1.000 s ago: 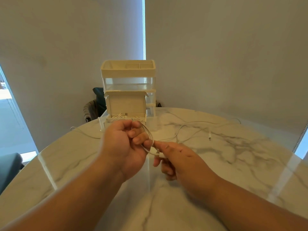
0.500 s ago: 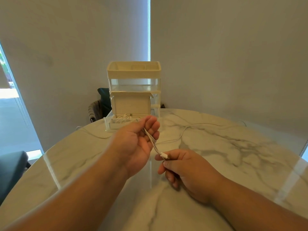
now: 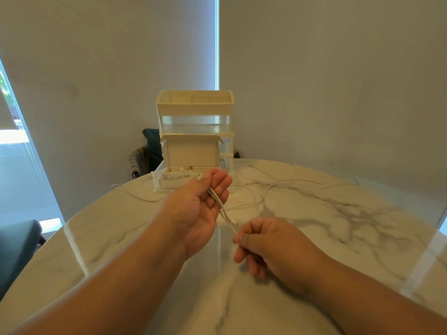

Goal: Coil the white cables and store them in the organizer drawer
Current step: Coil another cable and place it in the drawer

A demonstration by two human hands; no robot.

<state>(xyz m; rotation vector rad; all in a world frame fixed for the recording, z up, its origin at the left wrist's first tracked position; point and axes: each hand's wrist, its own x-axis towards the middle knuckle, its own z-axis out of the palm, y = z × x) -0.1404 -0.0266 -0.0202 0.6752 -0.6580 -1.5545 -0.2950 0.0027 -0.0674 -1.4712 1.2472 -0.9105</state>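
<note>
I have the left hand (image 3: 200, 209) palm-up, fingers half curled round a few doubled strands of the white cable (image 3: 219, 204), thumb pressing them near the fingertips. The right hand (image 3: 268, 245), nearer me and lower, pinches the same strands between thumb and forefinger, its other fingers tucked under. A small connector (image 3: 234, 222) shows on the taut run between them. I judge this to be mid-coil: the right hand should feed each loop back to the left at even length and light tension, without twisting, while the left thumb traps every turn. The slack (image 3: 263, 197) lying on the table (image 3: 338, 226) beyond the left fingertips seems to trail from this bundle (I can't trace the join), so I'd draw it in slowly. Just past the left hand the organizer (image 3: 196, 110) stands with its bottom drawer (image 3: 157, 183) pulled out, coiled cable already inside. There is open marble to the right of the right hand, and the table rim curves close on the left.
</note>
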